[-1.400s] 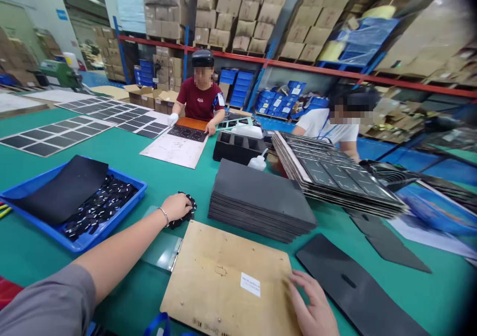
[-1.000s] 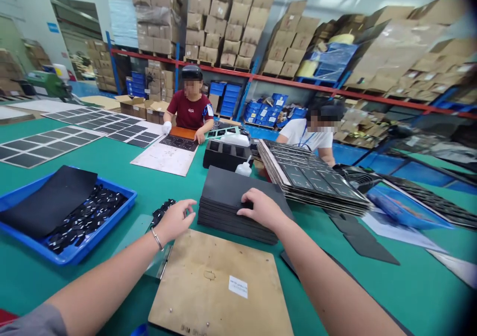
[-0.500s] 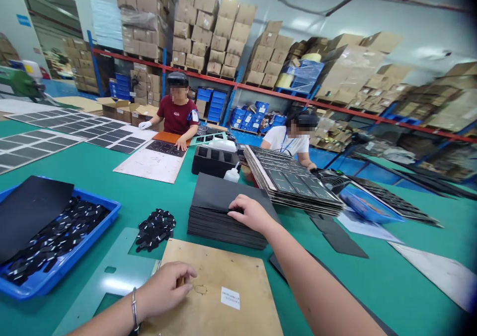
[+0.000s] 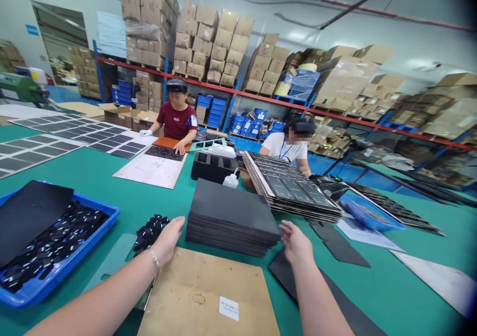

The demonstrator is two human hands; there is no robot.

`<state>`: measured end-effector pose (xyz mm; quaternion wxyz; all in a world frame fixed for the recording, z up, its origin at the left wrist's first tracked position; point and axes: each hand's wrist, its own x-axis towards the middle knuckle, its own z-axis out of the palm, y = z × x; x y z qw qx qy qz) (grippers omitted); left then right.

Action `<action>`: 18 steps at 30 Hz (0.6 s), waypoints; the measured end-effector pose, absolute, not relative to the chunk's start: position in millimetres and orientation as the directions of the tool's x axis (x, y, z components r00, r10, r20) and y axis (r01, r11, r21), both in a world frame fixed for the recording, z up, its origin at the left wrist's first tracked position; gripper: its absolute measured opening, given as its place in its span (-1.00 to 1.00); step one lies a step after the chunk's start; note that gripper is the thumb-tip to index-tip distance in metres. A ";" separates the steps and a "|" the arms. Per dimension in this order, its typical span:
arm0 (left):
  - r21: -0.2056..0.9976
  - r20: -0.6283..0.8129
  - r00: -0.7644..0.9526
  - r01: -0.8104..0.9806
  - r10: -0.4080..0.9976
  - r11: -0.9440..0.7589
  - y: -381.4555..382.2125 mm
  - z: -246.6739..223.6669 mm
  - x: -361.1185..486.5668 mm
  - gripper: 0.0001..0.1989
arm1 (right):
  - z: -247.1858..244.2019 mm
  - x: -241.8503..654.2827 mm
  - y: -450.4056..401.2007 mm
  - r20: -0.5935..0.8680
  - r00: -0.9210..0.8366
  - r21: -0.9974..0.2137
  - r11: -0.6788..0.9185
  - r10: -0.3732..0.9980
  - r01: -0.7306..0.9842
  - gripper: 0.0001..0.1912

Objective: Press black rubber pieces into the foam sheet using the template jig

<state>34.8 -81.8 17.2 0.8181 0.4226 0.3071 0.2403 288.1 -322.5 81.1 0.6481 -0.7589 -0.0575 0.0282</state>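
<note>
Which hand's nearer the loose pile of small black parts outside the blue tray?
Left. The left hand is just beside the pile; the right hand is farther, past the stack of flat black sheets.

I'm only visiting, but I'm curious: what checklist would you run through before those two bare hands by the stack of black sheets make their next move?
1. Hands on opposite sides of the stack of black sheets: ok; left hand at its left end, right hand at its right.
2. Both hands touching the stack: cannot tell; the fingertips are very near its edges.
3. Small black pieces well away from the left hand: not ok; their pile lies right beside it.
4. Wooden board lying flat in front of the stack: ok.
5. White label on the board readable: cannot tell; the print is too small.
</note>
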 end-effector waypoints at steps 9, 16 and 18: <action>0.689 -0.371 0.869 0.021 0.327 0.724 -69.4 21.5 94.5 -0.67 | 28.8 294.1 -312.7 -0.298 0.855 -0.954 -0.108 0.426 -0.279 -0.74; 0.654 -0.353 0.890 0.012 0.290 0.756 -53.8 25.4 102.1 -0.72 | 26.6 308.4 -296.9 -0.280 0.817 -0.957 -0.080 0.504 -0.279 -0.72; 0.661 -0.364 0.881 0.015 0.303 0.750 -50.6 27.9 105.2 -0.74 | 24.3 308.5 -290.5 -0.268 0.825 -0.962 -0.094 0.497 -0.256 -0.71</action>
